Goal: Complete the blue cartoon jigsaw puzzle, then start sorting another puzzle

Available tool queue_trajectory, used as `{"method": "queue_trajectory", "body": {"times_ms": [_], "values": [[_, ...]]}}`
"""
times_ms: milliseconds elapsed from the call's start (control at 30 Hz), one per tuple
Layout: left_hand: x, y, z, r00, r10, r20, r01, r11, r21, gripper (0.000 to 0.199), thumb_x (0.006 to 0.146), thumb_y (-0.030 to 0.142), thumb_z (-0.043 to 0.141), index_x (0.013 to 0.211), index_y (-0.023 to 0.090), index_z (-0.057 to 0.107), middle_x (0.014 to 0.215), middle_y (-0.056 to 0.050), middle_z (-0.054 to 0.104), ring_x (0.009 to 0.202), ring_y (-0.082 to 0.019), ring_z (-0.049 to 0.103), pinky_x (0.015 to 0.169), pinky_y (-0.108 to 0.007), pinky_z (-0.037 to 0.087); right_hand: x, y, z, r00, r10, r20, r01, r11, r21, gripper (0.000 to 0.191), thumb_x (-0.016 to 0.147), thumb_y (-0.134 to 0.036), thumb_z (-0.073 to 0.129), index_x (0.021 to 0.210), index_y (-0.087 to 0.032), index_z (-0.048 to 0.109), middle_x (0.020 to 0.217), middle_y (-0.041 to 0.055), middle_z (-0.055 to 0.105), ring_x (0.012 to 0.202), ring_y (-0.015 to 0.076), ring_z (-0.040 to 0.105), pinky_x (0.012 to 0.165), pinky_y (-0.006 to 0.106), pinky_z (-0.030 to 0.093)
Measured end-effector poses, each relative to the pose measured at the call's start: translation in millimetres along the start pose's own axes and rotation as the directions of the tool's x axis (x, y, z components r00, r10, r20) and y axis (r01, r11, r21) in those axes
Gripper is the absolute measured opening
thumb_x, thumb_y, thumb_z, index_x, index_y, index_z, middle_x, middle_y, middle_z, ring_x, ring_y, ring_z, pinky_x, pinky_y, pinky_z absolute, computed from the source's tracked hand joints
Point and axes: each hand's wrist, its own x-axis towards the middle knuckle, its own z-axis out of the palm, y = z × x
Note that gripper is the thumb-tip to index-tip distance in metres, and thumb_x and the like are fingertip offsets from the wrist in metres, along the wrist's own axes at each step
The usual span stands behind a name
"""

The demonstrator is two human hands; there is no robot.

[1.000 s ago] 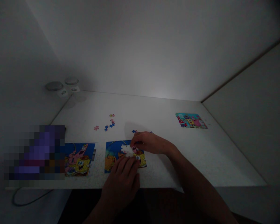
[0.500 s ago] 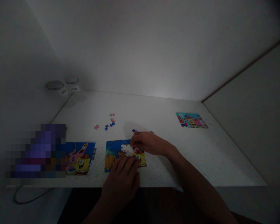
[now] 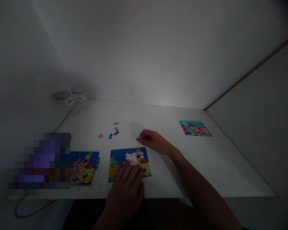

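A partly assembled jigsaw puzzle (image 3: 118, 155) with a cartoon picture lies near the table's front edge, showing a white gap in its middle. Across its lower part rests my left hand (image 3: 128, 180), palm down with the fingers stretched out, hiding some of the picture. My right hand (image 3: 155, 140) is just beyond the puzzle's upper right corner. Its thumb and fingers are pinched at a small blue puzzle piece (image 3: 137, 139), partly covered by the fingertips.
Several loose pieces (image 3: 110, 136) are scattered beyond the puzzle to the left. A matching picture card (image 3: 85, 169) lies at left beside a blurred purple object (image 3: 42, 163). Another cartoon picture (image 3: 195, 128) is at the right. Two lidded clear jars (image 3: 61, 95) stand back left.
My right hand has moved from the puzzle's gap to the loose blue piece just beyond it. The pink pieces it was covering now show. My left hand stays on the puzzle. The view has tilted slightly.
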Motion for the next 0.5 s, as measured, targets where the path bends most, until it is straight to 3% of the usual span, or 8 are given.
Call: {"method": "queue_trajectory", "body": {"times_ms": [100, 233, 400, 500], "values": [[-1, 0, 0.5, 1.0, -0.002, -0.013, 0.002, 1.0, -0.004, 0.031, 0.093, 0.025, 0.042, 0.116, 0.019, 0.061, 0.113, -0.005, 0.064, 0.108, -0.023, 0.055, 0.096, -0.041, 0.046, 4, 14, -6, 0.986, 0.018, -0.163, -0.037, 0.993, -0.111, 0.01, 0.086, -0.02, 0.054, 0.089, -0.016, 0.063, 0.083, 0.0028, 0.059, 0.071, 0.013, 0.054, 0.067, 0.026, 0.043], [-3, 0, 0.7, 1.0, -0.015, -0.021, 0.015, 1.0, -0.003, 0.031, 0.093, 0.026, 0.042, 0.119, 0.02, 0.059, 0.115, -0.003, 0.064, 0.109, -0.022, 0.054, 0.096, -0.04, 0.045, 8, 24, -3, 0.993, -0.019, -0.116, -0.003, 0.983, -0.183, 0.017, 0.087, -0.024, 0.055, 0.098, -0.017, 0.066, 0.094, 0.0065, 0.06, 0.08, 0.0154, 0.057, 0.074, 0.029, 0.046], [-5, 0, 1.4, 1.0, -0.024, -0.004, 0.024, 0.999, -0.023, 0.032, 0.092, 0.026, 0.042, 0.12, 0.021, 0.058, 0.117, -0.003, 0.063, 0.111, -0.022, 0.053, 0.098, -0.039, 0.044, 8, 19, 9, 0.997, -0.05, -0.061, 0.035, 0.976, -0.216, 0.02, 0.089, -0.03, 0.055, 0.104, -0.02, 0.065, 0.104, 0.0078, 0.059, 0.09, 0.0182, 0.059, 0.084, 0.033, 0.047], [-7, -1, 6.7, 0.998, -0.035, -0.057, 0.033, 0.998, -0.044, 0.032, 0.091, 0.028, 0.044, 0.118, 0.021, 0.059, 0.117, -0.002, 0.063, 0.111, -0.022, 0.053, 0.1, -0.039, 0.042, 9, 15, 12, 0.998, -0.041, -0.041, 0.032, 0.98, -0.199, 0.017, 0.09, -0.028, 0.053, 0.101, -0.02, 0.064, 0.103, 0.0075, 0.059, 0.091, 0.0183, 0.058, 0.083, 0.032, 0.047]]}}
